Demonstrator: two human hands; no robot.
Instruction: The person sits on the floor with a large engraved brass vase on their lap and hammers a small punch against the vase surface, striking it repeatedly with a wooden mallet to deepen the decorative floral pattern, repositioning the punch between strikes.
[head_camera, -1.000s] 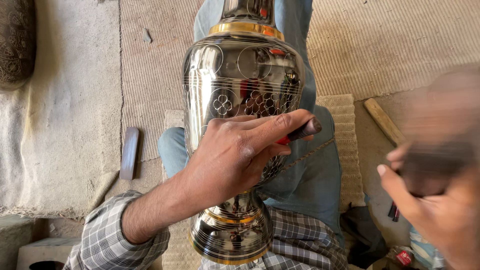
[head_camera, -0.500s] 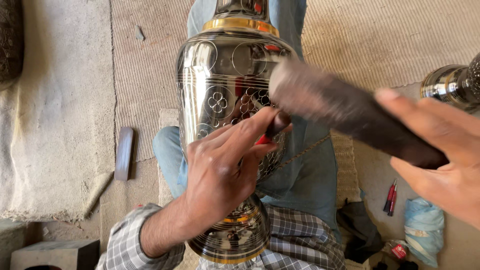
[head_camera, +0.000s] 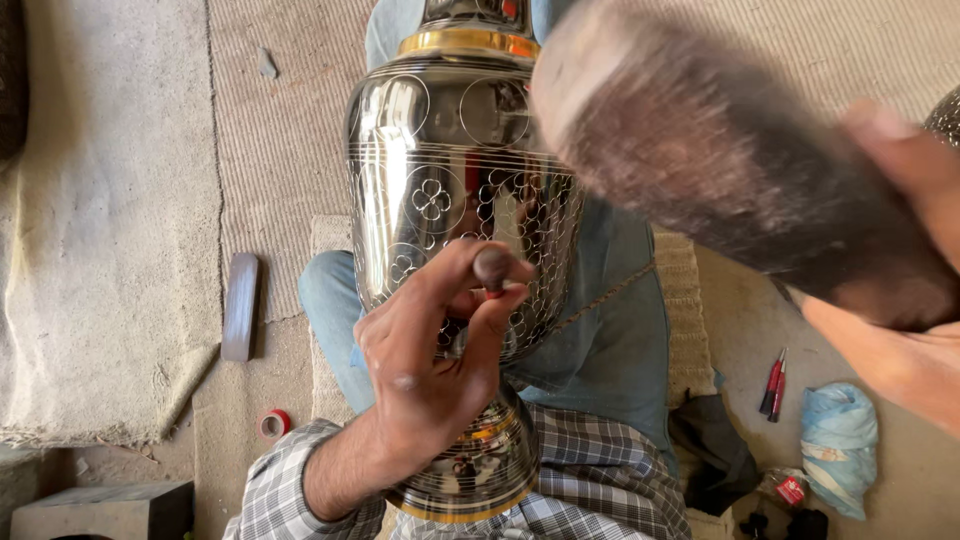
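A large shiny metal vase (head_camera: 440, 190) with engraved flower circles and gold bands lies across my lap. My left hand (head_camera: 430, 365) rests on its belly and pinches a small chisel (head_camera: 493, 268), whose round dark head points up at me. My right hand (head_camera: 890, 330) grips a thick dark wooden mallet (head_camera: 720, 160), raised close to the camera above the chisel, blurred and apart from it. The chisel's tip is hidden by my fingers.
A woven mat (head_camera: 280, 150) covers the floor under the vase. A flat dark bar (head_camera: 240, 305) and a red tape roll (head_camera: 272, 424) lie at the left. At the right sit red-handled tools (head_camera: 773, 382) and a blue cloth (head_camera: 838, 440).
The mallet has swung up toward the camera and now fills the upper right. My left hand has turned the chisel so its head faces up.
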